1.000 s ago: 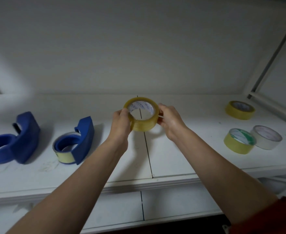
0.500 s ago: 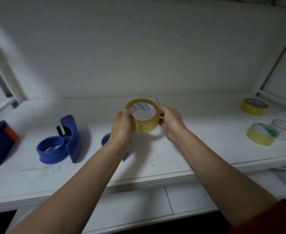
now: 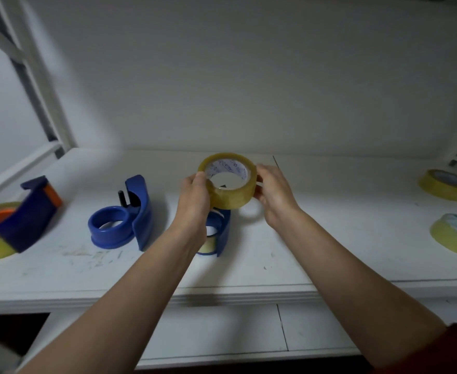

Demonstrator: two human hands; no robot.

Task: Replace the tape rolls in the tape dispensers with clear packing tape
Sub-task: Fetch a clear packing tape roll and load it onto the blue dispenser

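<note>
Both my left hand and right hand pinch the roll, mid-shelf, above a dispenser. Loose grip, so it might drop onto that.

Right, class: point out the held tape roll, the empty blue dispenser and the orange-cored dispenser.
held tape roll (image 3: pixel 231 197), head view, outer yellowish band.
empty blue dispenser (image 3: pixel 108 225), head view, ring wall.
orange-cored dispenser (image 3: pixel 29 220), head view, dark blue body.
</note>
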